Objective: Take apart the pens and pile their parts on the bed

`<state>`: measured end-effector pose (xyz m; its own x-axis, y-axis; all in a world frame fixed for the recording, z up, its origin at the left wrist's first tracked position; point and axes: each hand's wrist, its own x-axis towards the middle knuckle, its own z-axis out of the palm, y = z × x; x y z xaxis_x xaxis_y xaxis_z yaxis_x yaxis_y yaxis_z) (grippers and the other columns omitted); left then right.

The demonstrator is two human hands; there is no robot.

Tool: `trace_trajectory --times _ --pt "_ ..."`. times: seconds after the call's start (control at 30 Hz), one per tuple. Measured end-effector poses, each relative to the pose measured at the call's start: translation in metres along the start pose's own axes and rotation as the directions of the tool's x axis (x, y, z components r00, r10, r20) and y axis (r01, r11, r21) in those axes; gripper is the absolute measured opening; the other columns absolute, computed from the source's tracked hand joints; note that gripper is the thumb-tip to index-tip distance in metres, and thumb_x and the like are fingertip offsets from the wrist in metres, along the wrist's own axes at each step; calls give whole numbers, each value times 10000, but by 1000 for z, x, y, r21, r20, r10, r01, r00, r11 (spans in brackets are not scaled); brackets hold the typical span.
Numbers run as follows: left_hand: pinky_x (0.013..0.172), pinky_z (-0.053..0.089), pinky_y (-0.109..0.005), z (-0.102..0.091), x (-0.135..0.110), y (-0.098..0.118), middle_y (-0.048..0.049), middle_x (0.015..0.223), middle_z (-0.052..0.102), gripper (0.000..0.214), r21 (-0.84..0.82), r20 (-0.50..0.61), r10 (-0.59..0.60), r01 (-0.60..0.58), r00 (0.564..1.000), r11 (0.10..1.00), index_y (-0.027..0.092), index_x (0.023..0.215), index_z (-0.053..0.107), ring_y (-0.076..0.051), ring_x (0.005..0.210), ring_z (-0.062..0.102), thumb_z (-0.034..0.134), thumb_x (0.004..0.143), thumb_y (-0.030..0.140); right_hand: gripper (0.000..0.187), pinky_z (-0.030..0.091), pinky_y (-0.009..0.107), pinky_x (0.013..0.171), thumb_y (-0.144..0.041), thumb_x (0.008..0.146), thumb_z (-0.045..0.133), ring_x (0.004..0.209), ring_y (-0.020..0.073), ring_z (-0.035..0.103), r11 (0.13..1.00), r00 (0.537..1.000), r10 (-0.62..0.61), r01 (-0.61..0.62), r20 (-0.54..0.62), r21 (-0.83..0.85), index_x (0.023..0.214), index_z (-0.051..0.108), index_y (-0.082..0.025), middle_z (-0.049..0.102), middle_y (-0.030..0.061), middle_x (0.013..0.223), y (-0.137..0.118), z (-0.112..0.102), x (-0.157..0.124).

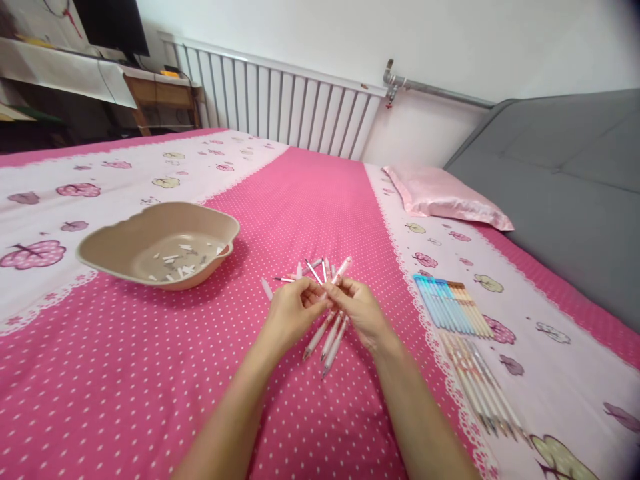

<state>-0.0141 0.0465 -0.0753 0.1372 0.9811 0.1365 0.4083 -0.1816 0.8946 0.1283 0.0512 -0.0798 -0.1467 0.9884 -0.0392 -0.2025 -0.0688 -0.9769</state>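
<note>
My left hand (295, 312) and my right hand (361, 308) meet above the bed, their fingertips nearly touching. A white pen (344, 268) with pinkish markings slants up from my right hand, which is closed on it. The left fingers are pinched by the pen's side; what they hold, if anything, is too small to make out. Beneath and around both hands lies a loose pile of pale pens (331, 343), some pointing toward me and others away. The hands hide the middle of this pile.
To the left, a beige basin (107, 257) holds small white and grey scraps. Blue and tan pens (453, 308) lie in a neat row at right, with pale pens (485, 387) lined up nearer me. A pink pillow (445, 197) rests by the grey headboard (565, 153).
</note>
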Motion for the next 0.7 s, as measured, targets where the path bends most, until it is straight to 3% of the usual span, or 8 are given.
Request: trace_trajectory --times 0.17,0.33,0.47,0.7 --pt "544 369 -234 2 -1 -3 13 653 582 268 160 -67 70 -58 995 985 170 830 613 -122 583 501 690 619 317 284 426 217 580 -377 614 767 574 87 516 998 980 -43 50 -194 31 711 649 -137 576 -18 623 3 -3 5" --pt "534 365 -232 2 -1 -2 2 630 616 130 162 -116 -16 35 993 986 171 708 626 -119 554 517 628 674 297 324 441 249 603 -390 564 789 595 114 532 997 968 -77 76 -238 -14 722 669 -133 601 4 639 3 -4 6" --pt "491 342 -217 3 -1 -2 -4 589 595 183 44 -41 -75 76 996 996 148 692 643 -109 514 483 628 669 329 305 423 252 600 -396 598 770 602 116 518 987 970 -159 148 -186 -70 749 682 -146 600 1 648 4 -5 6" --pt "446 243 -206 0 -2 -1 30 501 470 261 -195 138 -90 116 986 974 105 675 654 -67 447 350 617 696 363 269 392 237 581 -386 644 742 572 103 483 986 979 -162 155 -127 -65 724 663 -142 557 -18 609 2 -7 5"
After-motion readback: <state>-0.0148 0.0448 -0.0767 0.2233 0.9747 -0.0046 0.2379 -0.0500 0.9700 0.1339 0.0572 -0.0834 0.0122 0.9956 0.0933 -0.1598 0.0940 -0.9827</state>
